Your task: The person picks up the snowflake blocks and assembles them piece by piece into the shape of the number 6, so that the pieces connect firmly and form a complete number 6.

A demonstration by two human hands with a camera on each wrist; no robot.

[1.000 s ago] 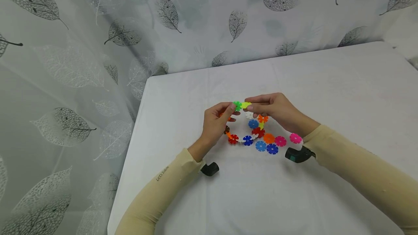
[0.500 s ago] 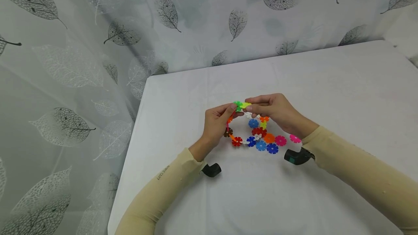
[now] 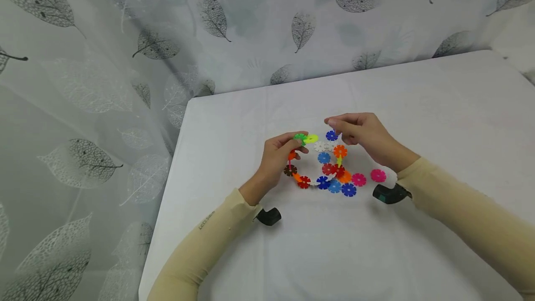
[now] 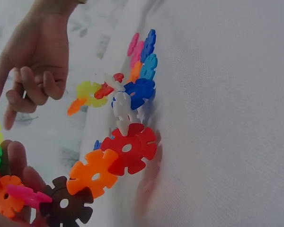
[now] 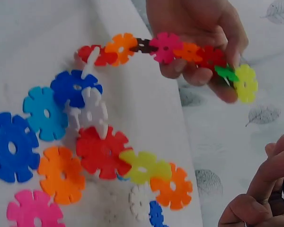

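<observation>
In the head view my left hand (image 3: 276, 158) grips a curved chain of notched plastic snowflake discs, near its green disc (image 3: 299, 140). A yellow disc (image 3: 311, 139) sticks out from the green one at that end. The chain runs down past a brown disc (image 3: 290, 170) and a red disc (image 3: 303, 182), then round to an orange disc (image 3: 340, 151) at its other end. My right hand (image 3: 364, 130) hovers right of the yellow disc, apart from it. Nothing shows between its loosely bent fingers. Just below its fingertips lies a loose blue disc (image 3: 332, 135).
Loose discs lie inside and beside the chain: white (image 3: 319, 147), light blue (image 3: 323, 158), dark blue (image 3: 349, 190) and pink (image 3: 378, 175) among them. A white cloth covers the table (image 3: 334, 250). A leaf-patterned curtain (image 3: 259, 22) hangs behind and to the left.
My right hand has let go of the yellow disc and moved right, uncovering the loose blue disc. The left hand keeps its grip, and the chain has shifted slightly.
</observation>
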